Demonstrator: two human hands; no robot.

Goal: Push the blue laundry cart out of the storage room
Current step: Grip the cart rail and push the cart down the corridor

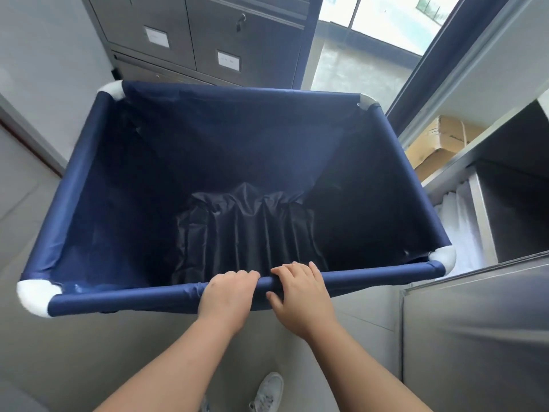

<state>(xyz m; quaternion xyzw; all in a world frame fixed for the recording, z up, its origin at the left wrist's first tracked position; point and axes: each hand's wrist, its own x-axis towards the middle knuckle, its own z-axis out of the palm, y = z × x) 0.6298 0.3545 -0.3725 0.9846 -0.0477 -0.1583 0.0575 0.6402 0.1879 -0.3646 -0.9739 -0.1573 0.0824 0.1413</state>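
Observation:
The blue laundry cart (98, 156) fills the middle of the view, a dark blue fabric bin on a tube frame with white corner pieces. Its inside holds only crumpled dark lining. My left hand (227, 294) and my right hand (300, 295) sit side by side on the near top rail, near its middle. Both have their fingers curled over the rail, with the right thumb underneath. The cart's wheels are hidden below the fabric.
Grey metal cabinets (190, 37) with labelled doors stand just beyond the cart's far edge. A bright glass opening (365, 49) lies ahead to the right. Steel shelving (487, 209) with a cardboard box (439, 144) and white linen flanks the right side. A wall runs along the left.

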